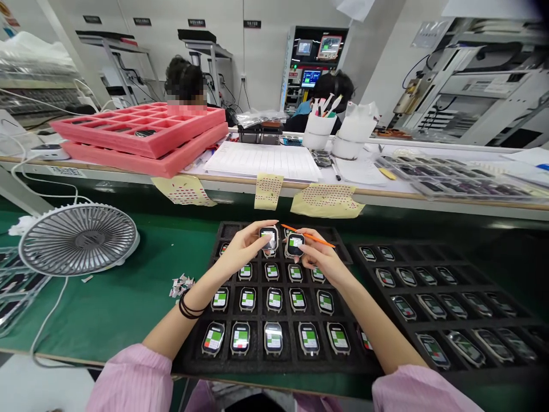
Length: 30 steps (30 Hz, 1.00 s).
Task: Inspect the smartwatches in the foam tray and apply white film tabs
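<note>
My left hand [249,243] is closed on a watch case [269,239] with a lit screen, its thumb on the glass. Close beside it, my right hand [319,254] holds a second watch case [295,244] that shows a green and white screen. An orange stick [315,236] also rests in my right hand, slanting across the fingers. Both hands are above the far part of a black foam tray [193,361]. Rows of similar watch cases, such as a watch in the front row [309,339], lie in its compartments, many with lit screens.
A second black tray [407,252] of watches is at the right. At the left are a round fan [88,239] and small scraps [182,285]. Pink trays [158,140] and paper sheets [261,160] lie on the raised shelf; two people sit beyond.
</note>
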### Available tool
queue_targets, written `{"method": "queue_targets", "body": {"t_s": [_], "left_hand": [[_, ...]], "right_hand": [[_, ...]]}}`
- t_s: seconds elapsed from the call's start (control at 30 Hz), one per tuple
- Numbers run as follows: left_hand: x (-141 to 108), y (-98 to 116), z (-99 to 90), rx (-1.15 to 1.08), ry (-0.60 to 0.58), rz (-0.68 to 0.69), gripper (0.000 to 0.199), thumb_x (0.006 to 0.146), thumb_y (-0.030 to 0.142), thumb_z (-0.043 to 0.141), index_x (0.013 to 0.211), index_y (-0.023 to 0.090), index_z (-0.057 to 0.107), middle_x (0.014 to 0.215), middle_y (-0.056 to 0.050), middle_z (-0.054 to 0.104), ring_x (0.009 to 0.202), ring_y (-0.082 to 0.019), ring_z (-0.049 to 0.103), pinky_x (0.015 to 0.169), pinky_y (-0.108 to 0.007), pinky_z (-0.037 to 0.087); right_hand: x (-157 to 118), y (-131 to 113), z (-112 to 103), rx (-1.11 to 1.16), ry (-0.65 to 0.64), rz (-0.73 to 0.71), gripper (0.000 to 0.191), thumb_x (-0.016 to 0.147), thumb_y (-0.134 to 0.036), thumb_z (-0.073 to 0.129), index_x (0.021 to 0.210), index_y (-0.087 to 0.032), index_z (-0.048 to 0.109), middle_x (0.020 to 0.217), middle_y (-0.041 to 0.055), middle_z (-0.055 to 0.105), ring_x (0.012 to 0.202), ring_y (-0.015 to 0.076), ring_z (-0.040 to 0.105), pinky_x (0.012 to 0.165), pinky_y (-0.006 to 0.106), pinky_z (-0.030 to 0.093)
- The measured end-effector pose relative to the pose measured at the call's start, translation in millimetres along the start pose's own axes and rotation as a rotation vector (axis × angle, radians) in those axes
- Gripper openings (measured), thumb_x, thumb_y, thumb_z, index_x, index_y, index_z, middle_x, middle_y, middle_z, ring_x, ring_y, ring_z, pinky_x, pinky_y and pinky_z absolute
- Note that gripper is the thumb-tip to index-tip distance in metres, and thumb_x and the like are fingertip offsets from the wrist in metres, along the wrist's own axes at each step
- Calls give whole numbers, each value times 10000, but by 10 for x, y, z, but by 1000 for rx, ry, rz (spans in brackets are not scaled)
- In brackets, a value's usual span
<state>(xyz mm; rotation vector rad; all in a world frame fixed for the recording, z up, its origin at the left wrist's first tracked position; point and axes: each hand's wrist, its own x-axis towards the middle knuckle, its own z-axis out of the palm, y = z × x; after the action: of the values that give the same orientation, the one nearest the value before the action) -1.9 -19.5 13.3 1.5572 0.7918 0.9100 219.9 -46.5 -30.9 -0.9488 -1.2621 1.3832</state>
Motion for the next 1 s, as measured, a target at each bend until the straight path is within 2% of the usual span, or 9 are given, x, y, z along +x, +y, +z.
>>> {"method": "queue_targets", "body": {"t_s": [0.1, 0.23, 0.37, 0.47, 0.53, 0.63, 0.73, 0.83, 1.0], "left_hand": [[4, -32, 36, -58, -28, 11, 468, 847, 372, 631, 1266, 169, 577, 1037, -70, 645, 739, -117, 553, 647, -223, 481], [5, -66, 65, -81, -30, 11, 461, 820, 369, 667, 1233, 178, 593, 1175, -93, 629, 867, -160, 593, 725, -256, 515], [0, -58, 62, -57, -26, -2, 466, 842, 400, 640, 1256, 190, 593, 1043, -68, 645, 737, -119, 565, 622, -216, 481], [-12, -50, 45, -8, -35, -27, 508, 877, 422, 594, 1338, 215, 543, 786, -7, 583, 533, -65, 423, 463, -186, 336], [-22, -50, 36, 16, -43, -35, 527, 885, 424, 583, 1370, 228, 517, 718, 15, 528, 497, -59, 362, 439, -192, 277], [-36, -55, 35, 28, -53, -35, 521, 886, 405, 584, 1370, 222, 518, 672, 27, 481, 504, -64, 351, 448, -193, 270], [-41, -53, 40, 14, -53, -45, 504, 900, 400, 562, 1371, 228, 517, 705, 22, 498, 501, -57, 348, 450, -190, 284], [-40, -40, 31, -18, -53, -56, 493, 918, 424, 520, 1376, 242, 510, 887, -21, 568, 516, -47, 380, 447, -186, 321], [-67, 23, -9, -50, -7, -27, 508, 900, 432, 551, 1367, 238, 497, 951, -38, 582, 563, -56, 454, 438, -171, 336]], "right_hand": [[-23, 14, -28, -21, 4, -6, 325, 823, -385, 661, 1098, -279, 525, 1036, 49, 645, 606, 120, 594, 377, 196, 316], [-43, 8, -24, -17, -12, 3, 316, 837, -387, 647, 1107, -284, 520, 1067, 47, 643, 609, 119, 596, 394, 205, 308], [-48, 8, -17, -37, 13, 14, 301, 824, -402, 663, 1066, -284, 528, 998, 19, 646, 569, 98, 559, 406, 206, 317], [-50, 6, -13, -52, 34, 21, 328, 801, -417, 687, 1051, -282, 522, 1017, 20, 656, 578, 98, 558, 410, 203, 335], [-56, 1, -9, -48, 46, 22, 334, 800, -424, 686, 1047, -277, 518, 1035, 22, 663, 577, 98, 567, 413, 203, 332], [-68, -10, 2, -23, 53, 21, 314, 819, -434, 654, 1048, -268, 519, 998, 20, 676, 552, 103, 573, 409, 208, 301], [-66, -39, 10, 3, 51, 10, 301, 820, -430, 641, 1043, -261, 528, 945, 17, 676, 548, 112, 584, 402, 210, 273], [-23, -140, 3, -1, 68, 6, 308, 806, -427, 647, 1041, -256, 544, 886, 15, 669, 530, 116, 578, 387, 211, 262], [61, -505, -23, -26, 95, -37, 300, 791, -415, 647, 1021, -240, 565, 879, 37, 684, 531, 127, 585, 370, 204, 251]]}}
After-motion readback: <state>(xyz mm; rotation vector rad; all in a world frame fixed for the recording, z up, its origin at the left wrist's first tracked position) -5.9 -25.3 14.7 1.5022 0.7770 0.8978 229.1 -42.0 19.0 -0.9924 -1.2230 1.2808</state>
